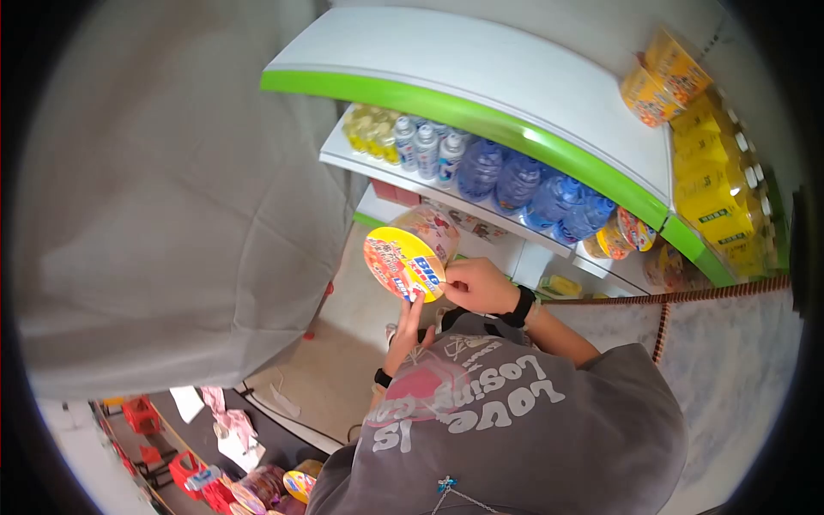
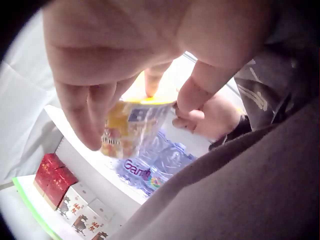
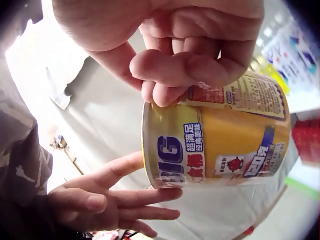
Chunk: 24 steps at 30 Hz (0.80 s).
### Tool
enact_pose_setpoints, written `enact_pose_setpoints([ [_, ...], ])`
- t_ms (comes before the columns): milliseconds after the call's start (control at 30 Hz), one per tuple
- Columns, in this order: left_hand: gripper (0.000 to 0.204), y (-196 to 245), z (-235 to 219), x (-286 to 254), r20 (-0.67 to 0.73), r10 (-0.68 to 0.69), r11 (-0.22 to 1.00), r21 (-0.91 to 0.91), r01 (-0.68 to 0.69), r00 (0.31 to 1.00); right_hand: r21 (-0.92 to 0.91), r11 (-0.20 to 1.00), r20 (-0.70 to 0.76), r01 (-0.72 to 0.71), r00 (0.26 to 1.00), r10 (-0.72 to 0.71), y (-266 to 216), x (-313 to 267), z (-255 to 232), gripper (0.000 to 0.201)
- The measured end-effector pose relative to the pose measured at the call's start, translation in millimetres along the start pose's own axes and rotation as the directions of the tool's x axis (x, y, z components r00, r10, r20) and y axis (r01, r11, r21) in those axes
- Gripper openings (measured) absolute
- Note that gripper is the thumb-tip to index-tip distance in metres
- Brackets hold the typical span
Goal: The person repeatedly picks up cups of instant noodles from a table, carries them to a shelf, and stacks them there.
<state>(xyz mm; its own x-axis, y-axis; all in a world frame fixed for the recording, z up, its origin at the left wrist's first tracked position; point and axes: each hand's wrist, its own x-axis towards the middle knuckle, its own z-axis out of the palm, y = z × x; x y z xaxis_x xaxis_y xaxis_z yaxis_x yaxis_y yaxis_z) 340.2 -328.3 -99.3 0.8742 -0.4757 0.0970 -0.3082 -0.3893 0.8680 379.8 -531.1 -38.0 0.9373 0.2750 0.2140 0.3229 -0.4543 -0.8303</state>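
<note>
Right hand (image 1: 481, 286) pinched the rim of a yellow noodle cup (image 1: 405, 262), left hand (image 1: 405, 336) flat-fingered beneath it, water bottles (image 1: 515, 182) shelved behind

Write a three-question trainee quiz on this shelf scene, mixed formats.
1. True or false: both hands are at the noodle cup.
2. Which hand pinches the cup's rim? A) left hand B) right hand
3. Fill in: the shelf row behind the cup holds clear blue water ____.

Key: 1 true; 2 B, with the left hand's straight fingers under the cup; 3 bottles.
</note>
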Motion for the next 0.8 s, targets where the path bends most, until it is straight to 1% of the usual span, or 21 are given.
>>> enact_pose_setpoints([
  [33,0.067,10.0,2.6,11.1,-0.027,0.04,0.995,0.088,-0.038,0.999,-0.024,0.997,-0.026,0.07,0.997,-0.071,-4.7,0.7,-16.0,0.016],
  [67,0.067,16.4,1.7,24.0,0.002,0.054,0.995,0.089,-0.054,0.999,-0.077,0.991,-0.007,0.107,0.994,-0.108,-10.7,1.7,-32.4,0.014],
  [100,0.067,21.3,-0.1,38.2,-0.035,0.145,0.985,0.1,-0.14,0.989,-0.081,0.993,-0.035,0.091,0.995,-0.094,-14.1,3.0,-45.1,0.014],
  [133,0.067,23.5,-0.7,52.0,-0.07,0.234,0.968,0.111,-0.226,0.97,-0.131,0.976,-0.089,0.176,0.978,-0.189,-16.8,4.3,-55.6,0.014],
  [167,0.067,22.0,-2.3,67.2,-0.031,0.255,0.963,0.103,-0.251,0.966,-0.196,0.949,-0.147,0.247,0.95,-0.277,-18.4,4.8,-64.5,0.015],
  [200,0.063,20.2,-3.8,82.5,-0.019,0.327,0.937,0.138,-0.322,0.945,-0.21,0.953,-0.184,0.218,0.949,-0.258,-18.1,5.8,-73.4,0.015],
  [233,0.06,19.9,-3.6,97.6,-0.007,0.399,0.904,0.169,-0.392,0.917,-0.248,0.929,-0.227,0.274,0.916,-0.331,-16.6,7.3,-83.2,0.014],
  [267,0.058,30.8,-5.2,112.3,0.024,0.343,0.907,0.251,-0.337,0.939,-0.292,0.899,-0.263,0.325,0.877,-0.402,-15.0,8.0,-94.2,0.013],
  [300,0.058,39.5,-3.2,132.2,0.052,0.367,0.899,0.237,-0.369,0.929,-0.315,0.9,-0.29,0.3,0.873,-0.393,-12.4,8.3,-109.2,0.013],
  [367,0.055,59.3,0.0,174.1,0.015,0.473,0.851,0.249,-0.462,0.881,-0.358,0.904,-0.339,0.233,0.87,-0.359,-10.6,8.1,-137.1,0.006],
  [400,0.055,74.9,0.3,192.2,0.0,0.555,0.813,0.211,-0.542,0.832,-0.378,0.903,-0.365,0.206,0.862,-0.35,-12.4,7.2,-146.4,0.006],
  [433,0.055,83.8,1.8,205.5,0.01,0.576,0.8,0.198,-0.566,0.818,-0.369,0.913,-0.428,0.174,0.84,-0.333,-15.0,6.2,-154.8,0.009],
  [500,0.056,99.0,9.6,237.9,0.002,0.674,0.735,0.105,-0.67,0.739,-0.367,0.924,-0.514,0.11,0.804,-0.3,-13.3,6.8,-171.3,0.013],
  [533,0.057,111.2,17.9,259.4,-0.021,0.736,0.677,0.057,-0.734,0.677,-0.229,0.971,-0.628,0.075,0.75,-0.206,-9.2,8.9,-180.6,0.012],
  [567,0.057,124.0,24.7,278.5,-0.007,0.749,0.662,0.034,-0.749,0.662,-0.084,0.995,-0.722,0.059,0.684,-0.101,-5.6,11.2,-189.8,0.012],
  [600,0.055,136.7,28.8,293.7,0.038,0.737,0.676,-0.024,-0.736,0.675,-0.03,0.999,-0.74,0.011,0.672,-0.029,-3.8,11.0,-201.1,0.01],
  [633,0.054,145.9,32.6,305.7,0.086,0.724,0.69,-0.08,-0.719,0.685,-0.039,0.999,-0.755,0.001,0.655,-0.03,0.1,12.4,-210.1,0.01],
  [667,0.052,151.5,36.9,315.2,0.144,0.694,0.717,-0.048,-0.695,0.706,0.255,0.967,-0.762,-0.022,0.611,0.215,4.1,14.0,-218.6,0.011],
  [700,0.05,159.6,43.6,329.6,0.178,0.694,0.717,-0.082,-0.692,0.698,0.528,0.849,-0.696,-0.019,0.563,0.445,8.1,15.9,-227.7,0.012],
  [733,0.051,167.7,48.3,343.7,0.217,0.7,0.712,-0.136,-0.689,0.68,0.492,0.87,-0.738,0.031,0.545,0.398,12.8,19.0,-238.1,0.019],
  [800,0.053,176.7,55.8,364.1,0.271,0.718,0.694,-0.201,-0.691,0.642,0.506,0.86,-0.763,0.071,0.502,0.407,25.2,22.0,-253.7,0.02],
])
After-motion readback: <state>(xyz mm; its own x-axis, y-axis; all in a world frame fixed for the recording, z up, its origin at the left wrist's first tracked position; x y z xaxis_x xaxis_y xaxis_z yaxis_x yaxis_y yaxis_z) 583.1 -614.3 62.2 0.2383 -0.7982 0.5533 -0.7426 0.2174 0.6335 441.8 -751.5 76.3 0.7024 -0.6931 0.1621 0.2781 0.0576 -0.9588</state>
